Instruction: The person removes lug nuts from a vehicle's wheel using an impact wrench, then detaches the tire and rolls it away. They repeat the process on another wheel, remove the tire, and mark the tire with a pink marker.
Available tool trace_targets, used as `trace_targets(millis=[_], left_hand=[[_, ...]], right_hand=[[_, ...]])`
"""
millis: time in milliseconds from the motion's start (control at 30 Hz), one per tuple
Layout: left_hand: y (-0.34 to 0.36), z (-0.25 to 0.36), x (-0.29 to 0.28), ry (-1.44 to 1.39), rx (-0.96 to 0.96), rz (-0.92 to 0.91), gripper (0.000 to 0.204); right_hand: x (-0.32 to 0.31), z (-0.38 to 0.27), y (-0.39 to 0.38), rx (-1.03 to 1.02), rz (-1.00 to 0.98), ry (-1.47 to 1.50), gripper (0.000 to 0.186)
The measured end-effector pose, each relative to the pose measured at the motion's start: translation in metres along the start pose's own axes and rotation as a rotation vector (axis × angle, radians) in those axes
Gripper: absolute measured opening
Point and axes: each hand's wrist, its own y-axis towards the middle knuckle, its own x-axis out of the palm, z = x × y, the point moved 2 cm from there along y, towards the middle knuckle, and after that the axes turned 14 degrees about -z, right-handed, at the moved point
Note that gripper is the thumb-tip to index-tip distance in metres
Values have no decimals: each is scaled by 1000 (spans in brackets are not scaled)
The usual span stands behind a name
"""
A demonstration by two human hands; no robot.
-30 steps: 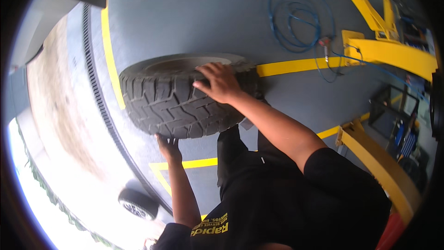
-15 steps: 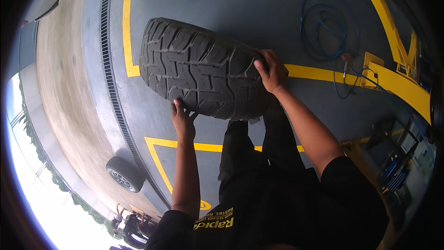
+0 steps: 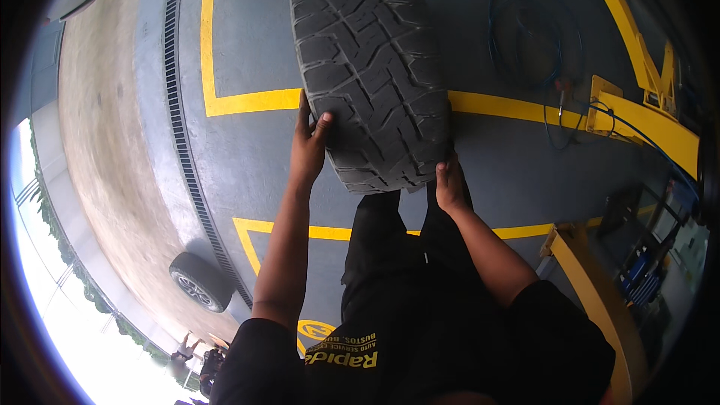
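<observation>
A large black tire (image 3: 371, 60) with a chunky, worn tread stands upright in front of my legs, its tread facing me and its far end reaching the top of the view. My left hand (image 3: 310, 139) grips its left edge, thumb on the tread and fingers round the sidewall. Low on the right edge, my right hand (image 3: 450, 184) holds it with the thumb against the tread; its other fingers are mostly hidden behind the tire. Both sidewalls are largely out of sight.
Yellow lines (image 3: 255, 101) mark the grey floor. A drain grate (image 3: 180, 105) runs along the left, with another wheel (image 3: 201, 282) beside it. To the right are a coiled blue hose (image 3: 559, 52) and yellow lift arms (image 3: 637, 124). People (image 3: 185, 349) are far off at lower left.
The tire has turned from lying crosswise to pointing away from me. My right hand has come down and nearer, while my left hand has moved up along the edge.
</observation>
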Motion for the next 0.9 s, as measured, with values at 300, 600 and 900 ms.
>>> trace_targets(millis=[300, 600, 900], left_hand=[[-13, -6, 22, 224, 55, -183, 84], [-55, -33, 126, 546, 130, -157, 85], [-100, -98, 180, 456, 147, -210, 71]], right_hand=[[-27, 22, -22, 226, -108, 842, 69], [-73, 35, -40, 170, -24, 1284, 75], [-101, 139, -54, 299, 227, 1372, 66]])
